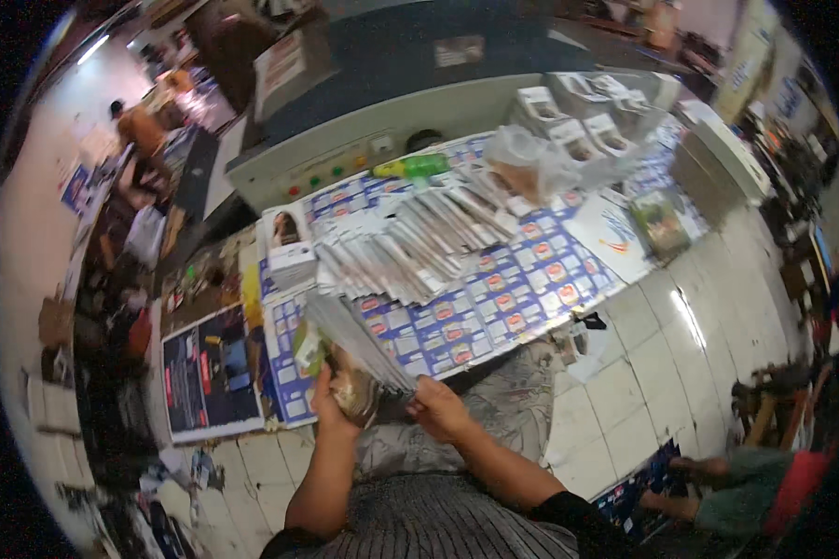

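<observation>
1. Pale square tiles (680, 345) cover the floor, and from far away I see a busy room around a long worktop (475, 337) with blue and white printed sheets on it
2. My left hand (334, 402) is curled around the lower left side of a bundle (352, 335) of thin, flat things; I cannot tell if they are books or packs
3. My right hand (438, 408) is closed on the lower right corner of the same bundle
4. I see the bundle tilted up over the near edge of the worktop, with a shiny brown and green face by my left hand
5. Past it, a long row of thin packs (419, 244) lies overlapping like fallen cards
6. Just left of the row is a neat pile (289, 250) with a picture on top
7. Behind the row I see a green bottle (426, 166) lying down, and to its right a see-through bag (533, 160) near white stacks (608, 135)
8. One person (142, 129) in orange is far off at the left, and another person's green sleeve (741, 492) shows at the lower right
</observation>
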The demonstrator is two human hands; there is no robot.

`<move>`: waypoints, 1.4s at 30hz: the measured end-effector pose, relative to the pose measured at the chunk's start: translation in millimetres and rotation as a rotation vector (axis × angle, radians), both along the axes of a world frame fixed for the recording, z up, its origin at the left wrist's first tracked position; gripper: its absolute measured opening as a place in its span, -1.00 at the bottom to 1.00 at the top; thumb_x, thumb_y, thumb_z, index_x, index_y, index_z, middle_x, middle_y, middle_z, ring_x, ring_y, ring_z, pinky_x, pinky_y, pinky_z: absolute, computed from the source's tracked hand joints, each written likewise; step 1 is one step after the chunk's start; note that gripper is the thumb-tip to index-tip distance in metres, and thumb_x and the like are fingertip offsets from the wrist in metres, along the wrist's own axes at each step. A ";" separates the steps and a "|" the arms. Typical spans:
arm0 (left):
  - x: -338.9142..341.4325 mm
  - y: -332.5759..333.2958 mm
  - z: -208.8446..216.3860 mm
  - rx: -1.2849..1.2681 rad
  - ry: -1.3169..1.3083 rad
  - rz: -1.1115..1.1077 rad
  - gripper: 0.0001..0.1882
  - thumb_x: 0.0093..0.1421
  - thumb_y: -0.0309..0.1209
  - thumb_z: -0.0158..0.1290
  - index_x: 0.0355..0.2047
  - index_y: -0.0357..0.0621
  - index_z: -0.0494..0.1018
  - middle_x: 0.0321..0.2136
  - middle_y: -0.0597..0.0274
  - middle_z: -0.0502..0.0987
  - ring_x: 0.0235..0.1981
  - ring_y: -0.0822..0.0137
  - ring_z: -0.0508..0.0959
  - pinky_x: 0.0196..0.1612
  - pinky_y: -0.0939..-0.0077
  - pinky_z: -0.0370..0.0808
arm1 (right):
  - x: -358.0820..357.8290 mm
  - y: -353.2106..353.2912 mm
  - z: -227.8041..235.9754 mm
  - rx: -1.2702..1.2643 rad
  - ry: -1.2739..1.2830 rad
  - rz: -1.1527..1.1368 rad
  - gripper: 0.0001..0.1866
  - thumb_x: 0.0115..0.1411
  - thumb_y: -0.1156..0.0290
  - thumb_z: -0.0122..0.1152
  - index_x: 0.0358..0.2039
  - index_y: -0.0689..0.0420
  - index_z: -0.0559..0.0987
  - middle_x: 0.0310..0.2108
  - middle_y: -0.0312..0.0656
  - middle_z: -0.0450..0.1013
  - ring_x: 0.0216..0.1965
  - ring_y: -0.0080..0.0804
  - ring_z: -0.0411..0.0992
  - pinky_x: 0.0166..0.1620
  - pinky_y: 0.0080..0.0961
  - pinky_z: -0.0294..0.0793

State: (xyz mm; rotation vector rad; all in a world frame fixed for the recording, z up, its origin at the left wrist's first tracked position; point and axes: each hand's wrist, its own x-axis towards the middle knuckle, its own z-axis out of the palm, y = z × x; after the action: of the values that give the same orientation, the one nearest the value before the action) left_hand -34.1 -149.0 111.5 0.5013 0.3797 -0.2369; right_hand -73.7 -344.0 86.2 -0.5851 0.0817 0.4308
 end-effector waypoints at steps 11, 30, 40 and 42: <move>32.0 34.9 -9.7 -0.051 -0.044 0.180 -0.46 0.30 -0.12 0.13 0.18 -0.12 0.34 0.04 0.09 0.52 0.02 0.10 0.56 0.08 0.01 0.53 | 3.2 -20.4 -2.5 -0.618 -0.120 0.048 -0.72 0.38 0.22 0.13 -0.34 0.17 0.54 -0.45 -0.32 0.41 -0.41 -0.45 0.33 -0.23 -0.47 0.33; 67.5 72.5 -92.6 1.095 0.036 -0.018 -0.23 0.08 0.17 0.24 -0.03 -0.35 0.49 -0.20 -0.13 0.63 -0.15 -0.01 0.64 -0.08 0.18 0.52 | 294.4 255.8 59.5 -1.477 -1.731 0.121 -0.81 0.12 0.22 0.31 -0.38 0.06 0.71 -0.32 -0.04 0.53 -0.19 0.00 0.48 -0.09 -0.14 0.48; 62.9 79.7 -87.3 1.295 0.181 -0.079 -0.19 0.07 0.22 0.19 -0.01 -0.35 0.47 -0.17 -0.21 0.62 -0.10 -0.12 0.62 -0.07 0.11 0.52 | 309.5 352.7 31.4 -1.661 -1.430 0.169 -0.80 0.08 0.21 0.30 -0.35 -0.01 0.74 -0.22 -0.12 0.52 -0.13 -0.01 0.46 -0.05 -0.17 0.49; 61.9 82.2 -102.6 1.316 0.038 -0.006 -0.20 0.08 0.20 0.17 0.02 -0.33 0.45 -0.16 -0.21 0.61 -0.09 -0.11 0.61 -0.05 0.10 0.51 | 306.7 360.6 31.8 -1.669 -1.510 0.082 -0.79 0.09 0.21 0.29 -0.34 0.00 0.74 -0.23 -0.10 0.51 -0.13 -0.02 0.46 -0.06 -0.16 0.49</move>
State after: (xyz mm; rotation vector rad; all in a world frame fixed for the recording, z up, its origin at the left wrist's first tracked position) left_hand 27.8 -66.8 8.9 1.7909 0.5449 0.0348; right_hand 233.0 16.5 118.0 -2.4145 -1.1477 -0.2170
